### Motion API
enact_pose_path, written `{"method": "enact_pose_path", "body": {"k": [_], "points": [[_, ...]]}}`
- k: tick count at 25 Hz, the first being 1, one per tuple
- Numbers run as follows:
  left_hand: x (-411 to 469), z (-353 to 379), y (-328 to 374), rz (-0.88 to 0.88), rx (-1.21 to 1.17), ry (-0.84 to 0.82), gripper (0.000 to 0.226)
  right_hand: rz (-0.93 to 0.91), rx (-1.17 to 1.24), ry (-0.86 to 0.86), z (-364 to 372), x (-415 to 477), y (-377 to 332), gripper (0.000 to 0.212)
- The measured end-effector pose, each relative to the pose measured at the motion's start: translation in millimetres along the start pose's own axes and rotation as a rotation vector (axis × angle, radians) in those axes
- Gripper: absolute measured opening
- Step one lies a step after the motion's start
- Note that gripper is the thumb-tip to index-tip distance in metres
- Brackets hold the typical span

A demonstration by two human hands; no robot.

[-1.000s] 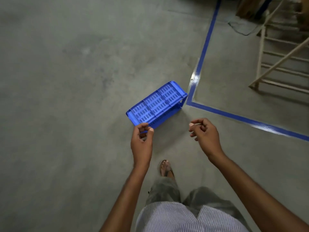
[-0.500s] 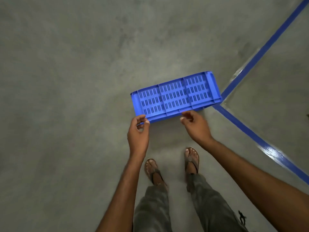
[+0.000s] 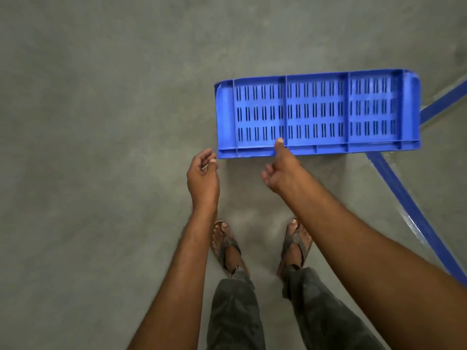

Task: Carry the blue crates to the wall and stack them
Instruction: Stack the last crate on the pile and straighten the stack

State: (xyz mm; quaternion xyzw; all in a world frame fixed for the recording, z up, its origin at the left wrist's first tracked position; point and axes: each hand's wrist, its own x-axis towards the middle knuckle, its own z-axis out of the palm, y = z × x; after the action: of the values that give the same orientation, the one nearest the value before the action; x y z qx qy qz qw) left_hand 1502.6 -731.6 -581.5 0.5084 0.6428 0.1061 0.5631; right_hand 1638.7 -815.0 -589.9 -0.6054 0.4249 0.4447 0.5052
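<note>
Right hand (image 3: 280, 170) slid along crate (image 3: 316, 109) (fingers (image 3: 279, 145) mostly hidden).

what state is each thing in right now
blue crate: on the floor, slotted face toward the camera, not gripped
left hand: fingers loosely curled, holds nothing, beside the crate's near left corner
right hand: one fingertip on the crate's near edge, other fingers loose
blue floor line: flat, partly hidden by the crate's right end
sandals: on both feet, planted
</note>
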Motion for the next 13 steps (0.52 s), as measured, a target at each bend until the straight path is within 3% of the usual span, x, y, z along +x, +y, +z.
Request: {"method": "enact_pose_path", "body": {"k": [1,4,8,13], "points": [[4.2,-0.6,-4.0,-0.004,-0.014,0.004,0.027,0.051,0.133,-0.037,4.7,7.1,-1.6,0.066],[9.9,-6.2,-9.0,0.024,-0.02,0.003,0.029,0.018,0.422,-0.062,19.4,15.9,-8.6,0.048],[-0.4,-19.2,12.1,0.103,0.005,-0.006,0.03,-0.076,0.434,-0.079,7.7,-7.9,-31.6,0.023],[-38.4,-22.3,73.1,0.32,0.089,-0.043,0.023,-0.098,0.577,-0.137,-50.0,-80.0,-95.7,0.021]]}}
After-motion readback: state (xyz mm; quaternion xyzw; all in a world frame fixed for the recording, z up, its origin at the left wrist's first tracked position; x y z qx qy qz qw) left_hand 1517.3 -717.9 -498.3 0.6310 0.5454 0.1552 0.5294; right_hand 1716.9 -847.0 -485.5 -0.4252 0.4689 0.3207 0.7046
